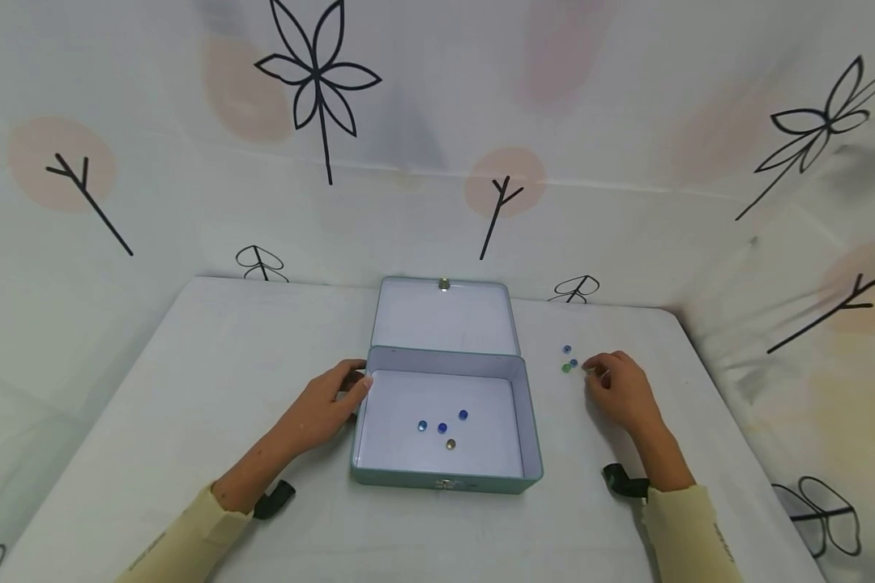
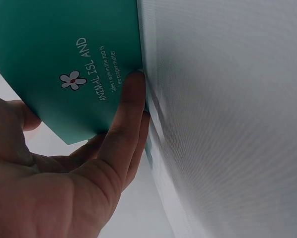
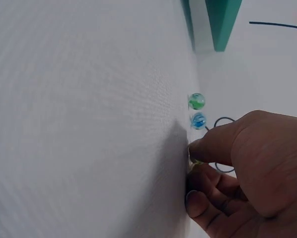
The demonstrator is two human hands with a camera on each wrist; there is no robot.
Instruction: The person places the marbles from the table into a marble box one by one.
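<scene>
An open green metal box (image 1: 448,483) with a pale interior stands on the table, its hinged lid (image 1: 445,317) tipped back. My left hand (image 1: 328,405) grips the box's left side, thumb at the rim. In the left wrist view, its fingers (image 2: 119,136) lie along the printed green wall (image 2: 44,44), low by the table. Several glass marbles lie inside, among them a dark blue marble (image 1: 463,414) and an amber marble (image 1: 450,444). To the right of the box, my right hand (image 1: 623,393) pinches a yellow-green marble (image 3: 196,161) at the tabletop, mostly hidden by thumb and fingers.
Beside the right fingertips lie a green marble (image 1: 565,368) and two blue marbles, one slightly farther back (image 1: 567,349). A white cloth covers the table (image 1: 262,340). Patterned fabric (image 1: 408,210) hangs behind it and at both sides. Dark straps sit at both wrists.
</scene>
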